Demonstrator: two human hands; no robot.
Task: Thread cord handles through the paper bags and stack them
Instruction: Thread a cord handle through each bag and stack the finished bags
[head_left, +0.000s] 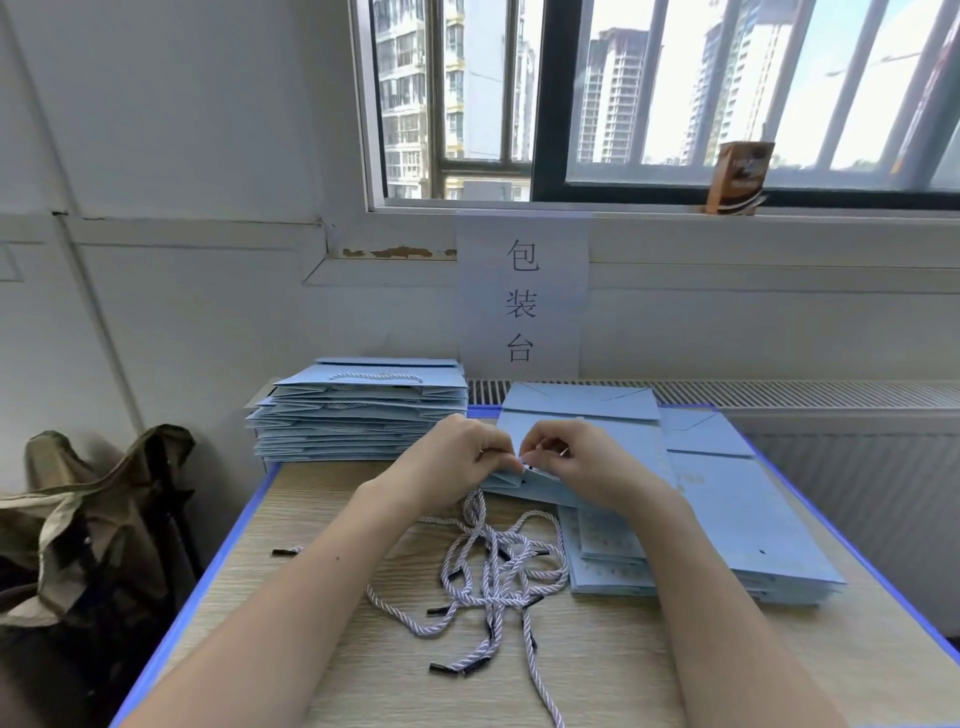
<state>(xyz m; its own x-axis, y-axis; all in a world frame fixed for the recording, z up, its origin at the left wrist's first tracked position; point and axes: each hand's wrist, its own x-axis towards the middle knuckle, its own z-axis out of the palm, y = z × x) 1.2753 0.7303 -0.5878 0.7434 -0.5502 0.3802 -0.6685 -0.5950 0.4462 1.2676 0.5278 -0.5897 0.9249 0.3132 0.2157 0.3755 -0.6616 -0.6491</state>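
Note:
A flat light-blue paper bag (582, 410) lies in front of me with its open top edge lifted toward me. My left hand (457, 462) and my right hand (576, 462) meet at that top edge, fingers curled and pinching it together with a white twisted cord that hangs down from my left hand. A loose tangle of white cords with black tips (493, 577) lies on the wooden table (291, 519) below my hands. At the back left stands a stack of bags with cord handles (358, 410). On the right lies a pile of flat bags (727, 525).
The table has a blue rim (208, 566). One stray cord end (285, 551) lies left of my left forearm. A camouflage bag (88, 514) sits off the table on the left. A paper sign (522, 296) hangs on the wall, with a radiator (779, 395) behind.

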